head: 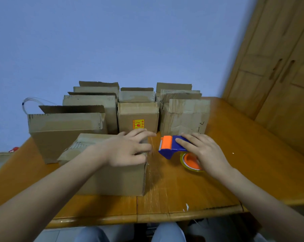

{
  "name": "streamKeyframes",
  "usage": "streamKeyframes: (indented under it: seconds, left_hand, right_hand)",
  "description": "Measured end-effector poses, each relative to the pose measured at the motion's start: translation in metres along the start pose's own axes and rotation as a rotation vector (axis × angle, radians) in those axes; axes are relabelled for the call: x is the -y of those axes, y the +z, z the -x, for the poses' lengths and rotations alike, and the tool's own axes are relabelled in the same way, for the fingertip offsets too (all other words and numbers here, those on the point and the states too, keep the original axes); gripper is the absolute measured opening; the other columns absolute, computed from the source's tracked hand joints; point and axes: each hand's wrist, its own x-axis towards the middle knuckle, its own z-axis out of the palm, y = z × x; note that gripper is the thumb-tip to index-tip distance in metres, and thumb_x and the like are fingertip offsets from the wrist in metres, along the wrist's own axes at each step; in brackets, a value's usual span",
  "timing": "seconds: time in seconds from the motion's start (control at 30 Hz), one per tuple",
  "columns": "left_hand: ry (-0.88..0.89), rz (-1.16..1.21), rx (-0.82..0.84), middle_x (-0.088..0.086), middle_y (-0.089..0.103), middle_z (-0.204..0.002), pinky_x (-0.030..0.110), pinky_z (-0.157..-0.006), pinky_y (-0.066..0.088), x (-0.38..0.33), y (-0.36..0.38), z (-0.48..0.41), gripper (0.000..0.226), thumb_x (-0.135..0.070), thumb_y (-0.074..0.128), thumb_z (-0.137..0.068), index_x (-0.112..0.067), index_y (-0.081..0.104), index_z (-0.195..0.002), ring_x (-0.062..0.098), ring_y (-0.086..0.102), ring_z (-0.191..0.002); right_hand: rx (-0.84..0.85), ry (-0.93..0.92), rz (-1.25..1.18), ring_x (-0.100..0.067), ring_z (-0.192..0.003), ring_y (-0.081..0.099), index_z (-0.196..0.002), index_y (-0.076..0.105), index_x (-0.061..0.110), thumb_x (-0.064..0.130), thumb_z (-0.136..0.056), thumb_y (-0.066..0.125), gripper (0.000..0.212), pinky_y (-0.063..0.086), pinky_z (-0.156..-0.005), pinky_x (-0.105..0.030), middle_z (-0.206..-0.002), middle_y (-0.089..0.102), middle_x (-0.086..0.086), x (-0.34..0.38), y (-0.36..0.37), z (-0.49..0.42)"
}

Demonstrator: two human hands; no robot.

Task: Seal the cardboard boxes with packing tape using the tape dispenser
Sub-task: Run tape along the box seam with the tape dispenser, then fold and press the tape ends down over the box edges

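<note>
- Far left, at the frame's edge: small red thing (14, 149), too small to make out. Above it, a loop of clear tubing (24, 105) against the blue wall (112, 41).
- Next along: large cardboard box (64, 126) standing on the wooden counter (243, 154), back flap upright. Left row of boxes (90, 102) ranked behind it toward the wall, flaps also up.
- In front of these, close to the counter's near edge and left of centre: nearest box (111, 179), top flaps folded down.
- On top of that box: left hand (128, 149), palm down, fingers spread and almost straight. Presses flat on the flaps at the right edge and grips nothing. Fingertips reaching to the far right corner.
- Just beyond those fingertips: middle box (138, 117), closed, with an orange-and-yellow label (139, 124) on its front face. Two more boxes behind it.
- Below the counter's front edge: knees (167, 232) in pale blue cloth.
- Right of the nearest box and apart from it: tape dispenser (168, 151) lying on the counter. Blue body, orange roller at the left end, tape roll (189, 160) with an orange hub at the near end.
- Over the dispenser: right hand (205, 151), palm down, fingers laid nearly straight along the blue body, the hand covering part of the roll. Resting rather than clasping. Thumb hidden.
- Behind that hand: creased box (186, 117), one flap upright, more boxes stacked behind it.
- Far right: wooden cupboard doors (278, 75) beyond the counter's edge.
</note>
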Motion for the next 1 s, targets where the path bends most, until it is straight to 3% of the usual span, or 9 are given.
streamKeyframes:
  seconds: [0.1,0.2,0.4,0.53,0.63,0.7,0.77,0.87,1.0]
  left_hand:
    - [0.103,-0.001,-0.044,-0.015,0.013,-0.159,0.041,-0.118,0.002,0.004,0.004,-0.003,0.076,-0.058,0.001,-0.078,-0.030,0.052,-0.128,0.005,-0.010,-0.146]
    - [0.147,0.024,-0.052,-0.011,0.042,-0.147,0.039,-0.120,-0.008,0.007,0.006,-0.005,0.072,-0.053,0.004,-0.082,-0.026,0.058,-0.121,0.004,0.010,-0.145]
    - [0.195,0.088,-0.041,-0.010,0.058,-0.108,0.044,-0.115,0.019,0.010,0.007,-0.009,0.055,-0.045,0.015,-0.086,-0.022,0.063,-0.099,0.006,0.037,-0.124]
    - [0.229,0.121,-0.091,-0.014,0.052,-0.094,0.045,-0.113,0.021,0.013,0.013,-0.014,0.044,-0.041,0.021,-0.088,-0.022,0.061,-0.088,0.004,0.041,-0.112]
    - [0.214,0.142,-0.084,-0.012,0.057,-0.102,0.045,-0.120,0.005,0.014,0.013,-0.015,0.047,-0.043,0.019,-0.086,-0.023,0.062,-0.090,0.004,0.038,-0.125]
    - [0.204,0.155,-0.098,-0.013,0.056,-0.127,0.039,-0.120,-0.007,0.014,0.014,-0.012,0.050,-0.046,0.020,-0.087,-0.027,0.064,-0.101,-0.002,0.024,-0.138]
    - [0.185,0.192,-0.220,-0.015,0.043,-0.146,0.038,-0.120,-0.006,0.019,0.014,-0.006,0.050,-0.053,0.026,-0.090,-0.030,0.062,-0.117,-0.006,0.014,-0.142]
    - [0.090,0.342,-0.331,-0.023,0.030,-0.152,0.040,-0.120,0.005,0.035,0.005,0.012,0.058,-0.072,0.036,-0.085,-0.039,0.054,-0.129,-0.009,0.011,-0.142]
    - [-0.005,0.499,-0.095,-0.036,0.009,-0.153,0.033,-0.117,0.010,0.053,-0.009,0.038,0.066,-0.078,0.048,-0.074,-0.053,0.043,-0.135,-0.010,0.000,-0.143]
  right_hand:
    - [-0.002,0.021,-0.026,-0.033,-0.103,0.065,-0.125,0.061,0.016,0.013,-0.046,0.094,0.086,0.054,-0.079,-0.043,-0.119,0.066,-0.011,-0.001,0.004,0.000]
    - [-0.013,0.048,-0.032,-0.033,-0.099,0.066,-0.123,0.063,0.015,0.007,-0.041,0.095,0.087,0.055,-0.076,-0.042,-0.116,0.067,-0.010,-0.004,0.004,-0.001]
    - [-0.041,0.089,-0.065,-0.034,-0.100,0.066,-0.121,0.064,0.013,-0.003,-0.043,0.092,0.085,0.055,-0.076,-0.044,-0.115,0.067,-0.011,-0.008,0.002,-0.003]
    - [-0.043,0.086,-0.075,-0.033,-0.100,0.066,-0.122,0.064,0.014,-0.002,-0.042,0.092,0.086,0.055,-0.076,-0.043,-0.116,0.067,-0.010,-0.006,0.003,-0.001]
    - [-0.054,0.080,-0.092,-0.033,-0.099,0.066,-0.121,0.064,0.013,-0.003,-0.042,0.091,0.085,0.055,-0.075,-0.042,-0.115,0.067,-0.011,-0.005,0.002,-0.003]
    - [-0.066,0.087,-0.104,-0.034,-0.100,0.066,-0.122,0.064,0.012,-0.006,-0.044,0.090,0.085,0.055,-0.076,-0.043,-0.116,0.067,-0.011,-0.006,0.000,-0.005]
    - [-0.083,0.101,-0.118,-0.034,-0.101,0.065,-0.123,0.063,0.012,-0.010,-0.046,0.087,0.084,0.054,-0.077,-0.044,-0.118,0.066,-0.011,-0.008,-0.001,-0.007]
    - [-0.120,0.122,-0.146,-0.035,-0.104,0.064,-0.125,0.061,0.011,-0.014,-0.052,0.082,0.080,0.052,-0.081,-0.046,-0.120,0.065,-0.012,-0.012,-0.004,-0.008]
    - [-0.155,0.136,-0.169,-0.037,-0.105,0.063,-0.125,0.061,0.010,-0.016,-0.055,0.080,0.076,0.052,-0.081,-0.046,-0.121,0.064,-0.013,-0.011,-0.006,-0.011]
